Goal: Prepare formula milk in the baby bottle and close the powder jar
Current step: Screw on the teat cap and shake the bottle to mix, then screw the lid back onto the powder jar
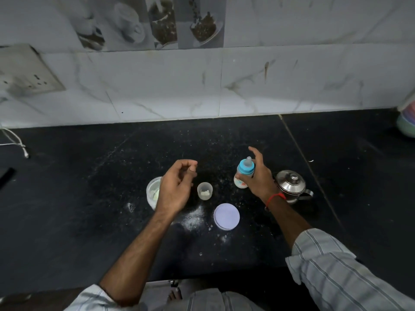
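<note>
**Holding the baby bottle upright, powder jar uncapped**

Starting at the far left, a white cable [15, 143] trails over the edge of your black bench [89, 198], under a wall socket plate [27, 72] on the marbled tiles.

Your left hand [177, 187] hovers above the bench with its fingers loosely curled toward the thumb; it holds nothing you can see. It partly covers the powder jar [152, 194], which stands open just under and to the left of your palm, pale powder showing inside.

Just right of that hand sits a small translucent cup [204, 190] with a bit of white powder in its bottom. Spilled powder [194, 218] dusts the bench nearer to you, and the round lilac lid [226, 216] lies flat beside the spill, apart from the jar.

Your right hand [258, 176] grips the baby bottle [243, 175] from its right side, index finger lifted above the teat. The bottle is upright, its blue collar and clear teat fitted, white liquid in the body. I cannot tell whether its base touches the bench.

A red thread [275, 198] circles your right wrist. Behind that wrist stands a lidded steel pot [292, 185].
</note>
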Demonstrator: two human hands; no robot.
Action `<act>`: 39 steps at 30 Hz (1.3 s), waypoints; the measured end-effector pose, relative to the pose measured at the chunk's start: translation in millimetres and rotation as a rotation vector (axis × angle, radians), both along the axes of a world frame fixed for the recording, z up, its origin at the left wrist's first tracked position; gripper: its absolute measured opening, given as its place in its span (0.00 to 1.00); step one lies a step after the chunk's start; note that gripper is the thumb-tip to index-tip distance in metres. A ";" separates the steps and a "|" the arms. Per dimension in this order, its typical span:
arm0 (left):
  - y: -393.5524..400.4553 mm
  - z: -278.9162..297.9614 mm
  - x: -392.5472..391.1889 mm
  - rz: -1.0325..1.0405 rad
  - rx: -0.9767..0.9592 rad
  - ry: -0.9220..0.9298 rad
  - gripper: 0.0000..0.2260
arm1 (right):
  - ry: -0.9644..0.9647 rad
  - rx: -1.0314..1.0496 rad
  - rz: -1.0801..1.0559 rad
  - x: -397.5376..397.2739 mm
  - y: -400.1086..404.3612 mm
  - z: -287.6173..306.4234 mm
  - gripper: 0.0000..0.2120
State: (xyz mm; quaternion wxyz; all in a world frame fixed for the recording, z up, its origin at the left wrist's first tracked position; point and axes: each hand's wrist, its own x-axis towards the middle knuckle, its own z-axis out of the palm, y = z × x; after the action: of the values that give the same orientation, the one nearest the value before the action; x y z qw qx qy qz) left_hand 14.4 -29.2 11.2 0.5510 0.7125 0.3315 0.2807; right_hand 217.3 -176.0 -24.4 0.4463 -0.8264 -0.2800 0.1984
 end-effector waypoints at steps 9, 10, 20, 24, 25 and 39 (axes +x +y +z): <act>11.3 -10.2 -51.1 0.204 0.325 -0.031 0.10 | -0.629 0.016 -0.097 -52.6 -13.5 -28.9 0.36; 14.0 -17.4 -57.8 0.220 0.338 0.000 0.15 | -0.601 -0.041 -0.020 -61.4 -14.7 -33.3 0.35; 31.6 -85.0 -92.4 0.084 0.118 0.405 0.54 | -0.365 -0.565 0.400 -94.7 -20.2 -56.8 0.35; 32.6 -87.1 -87.5 0.127 0.137 0.349 0.42 | -0.123 -0.228 0.259 -94.1 -20.4 -35.0 0.25; 33.6 -86.5 -87.4 0.129 0.132 0.317 0.42 | -0.009 -0.082 0.210 -95.0 -17.8 -24.5 0.23; 18.3 -46.1 -84.7 -0.051 0.262 0.090 0.40 | -0.006 0.364 0.309 -139.8 59.3 29.3 0.23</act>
State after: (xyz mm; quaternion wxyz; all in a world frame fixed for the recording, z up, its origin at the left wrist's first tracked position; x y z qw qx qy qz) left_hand -70.2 -10.9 -34.9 0.4447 0.7985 0.2981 0.2751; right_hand 77.5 -116.6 4.9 0.5514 -0.6803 -0.4356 0.2082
